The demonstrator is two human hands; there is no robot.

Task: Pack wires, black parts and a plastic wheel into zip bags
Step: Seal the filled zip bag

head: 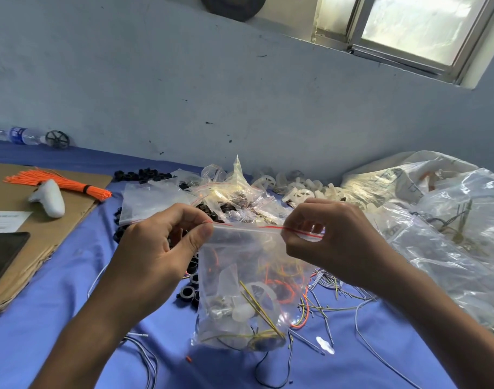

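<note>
Zip bag [241, 293] hangs between your hands, above blue counter [57, 318], near centre. Your left hand [155, 248] pinches bag's top left corner, thumb and forefinger closed on red seal strip [257, 227]. Your right hand [332, 234] pinches strip further right, grip likewise closed on it. Inside bag: white plastic wheel [258, 297], yellow and orange wires, dark parts at bottom. Loose wires [330, 301] lie on counter to right; black parts [188, 290] left of bag. Orange tie bundle [63, 182] far left on cardboard [43, 220].
</note>
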